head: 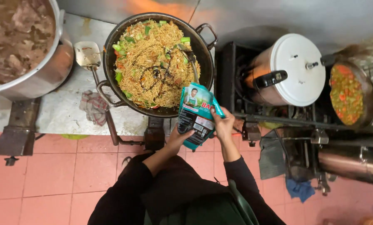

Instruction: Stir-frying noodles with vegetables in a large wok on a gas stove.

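Note:
Both my hands hold a teal sauce pouch (196,114) just in front of a big black wok (203,50) full of fried noodles with green vegetables and a dark sauce swirl. My left hand (179,136) grips the pouch from below. My right hand (223,123) pinches its upper right edge, near the top corner. A ladle (189,56) rests inside the wok at its right side. Black sleeves cover my arms.
A large steel pot of brown broth (22,39) stands at the left, with a flat metal scoop (86,54) and a rag (94,106) beside the wok. A lidded pressure cooker (292,71) and a pan of chopped vegetables (346,93) sit at right. Pink tiled floor lies below.

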